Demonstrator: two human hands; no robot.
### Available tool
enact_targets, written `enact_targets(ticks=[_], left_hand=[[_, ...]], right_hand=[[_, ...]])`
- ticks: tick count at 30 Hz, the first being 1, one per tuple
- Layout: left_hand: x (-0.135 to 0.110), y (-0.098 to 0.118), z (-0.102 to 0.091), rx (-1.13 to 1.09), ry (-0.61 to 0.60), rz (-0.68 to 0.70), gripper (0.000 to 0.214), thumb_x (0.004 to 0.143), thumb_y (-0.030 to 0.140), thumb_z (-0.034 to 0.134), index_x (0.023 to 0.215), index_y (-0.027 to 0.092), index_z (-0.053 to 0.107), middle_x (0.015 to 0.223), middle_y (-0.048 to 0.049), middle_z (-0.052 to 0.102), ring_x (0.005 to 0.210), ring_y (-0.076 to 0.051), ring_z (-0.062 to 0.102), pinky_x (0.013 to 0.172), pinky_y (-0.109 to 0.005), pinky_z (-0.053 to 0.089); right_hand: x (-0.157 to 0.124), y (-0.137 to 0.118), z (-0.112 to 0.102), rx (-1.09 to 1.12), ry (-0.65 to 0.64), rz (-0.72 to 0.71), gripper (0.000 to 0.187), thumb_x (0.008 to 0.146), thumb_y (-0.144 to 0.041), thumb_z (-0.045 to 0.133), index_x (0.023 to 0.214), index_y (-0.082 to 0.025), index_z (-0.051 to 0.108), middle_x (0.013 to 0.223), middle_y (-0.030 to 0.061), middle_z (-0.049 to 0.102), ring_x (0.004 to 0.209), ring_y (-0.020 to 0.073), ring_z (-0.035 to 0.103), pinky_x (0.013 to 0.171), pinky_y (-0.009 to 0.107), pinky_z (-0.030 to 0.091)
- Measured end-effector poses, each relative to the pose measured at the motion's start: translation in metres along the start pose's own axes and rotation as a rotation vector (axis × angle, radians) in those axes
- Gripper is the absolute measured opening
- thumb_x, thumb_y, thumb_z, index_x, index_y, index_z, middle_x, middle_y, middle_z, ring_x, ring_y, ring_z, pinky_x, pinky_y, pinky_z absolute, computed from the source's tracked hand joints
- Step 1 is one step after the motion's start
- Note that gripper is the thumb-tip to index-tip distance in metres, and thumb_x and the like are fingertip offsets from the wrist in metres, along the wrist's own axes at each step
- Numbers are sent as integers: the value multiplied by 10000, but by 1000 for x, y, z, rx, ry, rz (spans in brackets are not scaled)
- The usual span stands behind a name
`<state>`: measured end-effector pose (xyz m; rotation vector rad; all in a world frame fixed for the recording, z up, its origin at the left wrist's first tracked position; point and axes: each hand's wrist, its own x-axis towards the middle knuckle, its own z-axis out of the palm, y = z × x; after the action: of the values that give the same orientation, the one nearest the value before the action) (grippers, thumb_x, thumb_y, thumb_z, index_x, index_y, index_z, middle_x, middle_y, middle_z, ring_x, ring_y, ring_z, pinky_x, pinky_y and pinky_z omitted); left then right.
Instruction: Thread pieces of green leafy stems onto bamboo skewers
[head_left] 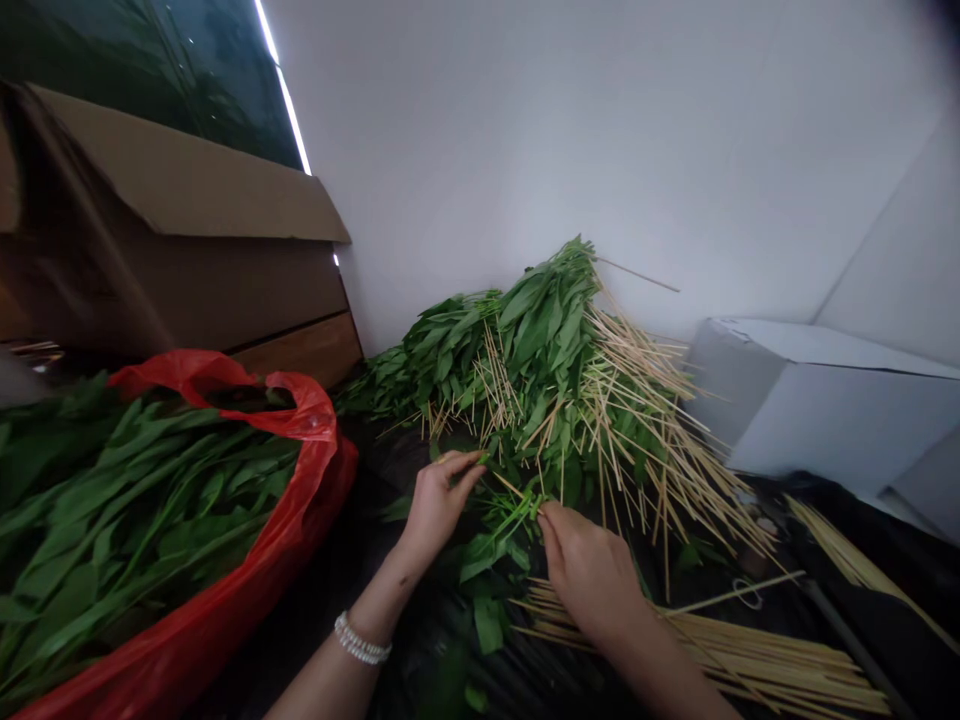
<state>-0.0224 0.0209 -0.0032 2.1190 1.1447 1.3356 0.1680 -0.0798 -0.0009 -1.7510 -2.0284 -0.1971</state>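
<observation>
My left hand is closed in a pinch, thumb against forefinger, on a small bit of green stem. To its right, my right hand pinches a small bunch of leafy green stems near their cut ends. A thin bamboo stick pokes out of that bunch towards the upper left; how it passes through the stems is hidden. The leaves hang down between my hands. Just beyond rises a heap of leafy bunches with bamboo sticks through them. Under my right forearm lie loose bamboo sticks.
A red plastic bag full of long green leaves stands at the left. Behind it is an open cardboard box. At the right sits a white box against the wall. More bamboo sticks lie on the black sheet in front.
</observation>
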Motion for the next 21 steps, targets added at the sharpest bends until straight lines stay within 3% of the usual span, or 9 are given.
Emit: enact_targets(ticks=[9, 21], left_hand=[[3, 11, -1, -423, -98, -248, 364, 839, 332, 631, 1132, 125, 693, 1084, -104, 736, 1031, -252, 669, 965, -371, 483], [2, 17, 2, -503, -36, -336, 344, 736, 363, 735, 972, 113, 739, 868, -79, 768, 810, -206, 703, 794, -297, 537]], right_hand=[[-3, 0, -2, 99, 108, -54, 246, 968, -181, 365, 1009, -195, 607, 857, 43, 722, 706, 186, 697, 597, 264, 394], [-2, 0, -2, 89, 72, -52, 278, 957, -170, 353, 994, -179, 628, 835, 57, 719, 703, 194, 705, 595, 266, 433]])
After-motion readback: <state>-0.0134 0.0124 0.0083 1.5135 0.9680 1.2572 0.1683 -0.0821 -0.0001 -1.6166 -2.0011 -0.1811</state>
